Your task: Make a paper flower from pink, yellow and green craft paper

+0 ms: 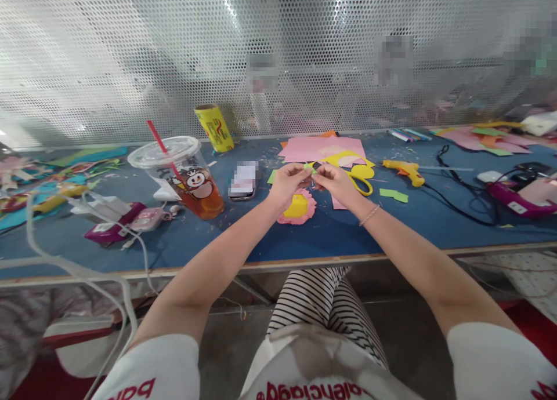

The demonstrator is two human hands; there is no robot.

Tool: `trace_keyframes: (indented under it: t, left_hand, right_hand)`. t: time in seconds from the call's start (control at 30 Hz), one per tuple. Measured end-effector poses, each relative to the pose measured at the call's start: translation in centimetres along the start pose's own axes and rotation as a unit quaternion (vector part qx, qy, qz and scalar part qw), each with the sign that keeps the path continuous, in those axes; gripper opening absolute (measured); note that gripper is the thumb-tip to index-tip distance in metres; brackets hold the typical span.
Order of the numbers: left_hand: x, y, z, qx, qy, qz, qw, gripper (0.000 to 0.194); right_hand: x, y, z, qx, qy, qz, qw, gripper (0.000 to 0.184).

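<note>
Perforated metal sheeting rises behind the blue tabletop [243,237]. From the left, over there, a lidded drink cup [191,180] stands near a phone [243,180]. Then the left hand [287,186] and right hand [336,182] meet, fingers of both pinching a small green paper piece [310,169] just above a pink-and-yellow paper flower [297,207]. Yellow-handled scissors [364,186] lie beside the right hand, with a yellow glue gun [405,171] farther right.

Bright glare through the mesh — soft shadows, stretched edges, pixelated patches.
</note>
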State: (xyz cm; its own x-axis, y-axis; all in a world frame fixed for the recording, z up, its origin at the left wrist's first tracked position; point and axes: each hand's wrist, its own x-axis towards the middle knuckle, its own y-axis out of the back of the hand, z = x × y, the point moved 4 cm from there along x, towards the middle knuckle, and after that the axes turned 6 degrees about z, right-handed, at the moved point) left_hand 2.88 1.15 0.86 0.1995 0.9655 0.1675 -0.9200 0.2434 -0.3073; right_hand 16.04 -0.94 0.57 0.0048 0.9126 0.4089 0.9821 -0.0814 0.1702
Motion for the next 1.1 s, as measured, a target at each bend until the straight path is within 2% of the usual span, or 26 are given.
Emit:
trace_keyframes:
  t: [0.2, 0.63, 0.97, 1.1]
  left_hand:
    - [-0.01, 0.06, -0.20, 0.014, -0.012, -0.002, 1.000, 0.028]
    - [-0.20, -0.05, -0.09, 0.055, -0.060, 0.002, 0.997, 0.024]
    - [-0.32, 0.03, 0.08, 0.084, -0.073, 0.027, 0.993, 0.025]
    - [-0.18, 0.08, -0.11, 0.086, -0.074, 0.019, 0.993, 0.025]
  right_hand:
    - [-0.05, 0.08, 0.11, 0.013, -0.006, 0.008, 1.000, 0.040]
    - [0.16, 0.09, 0.58, 0.062, -0.031, 0.020, 0.997, 0.033]
    - [-0.04, -0.04, 0.30, 0.030, -0.017, -0.005, 0.999, 0.035]
    - [-0.08, 0.05, 0.16, 0.022, -0.010, 0.000, 1.000, 0.035]
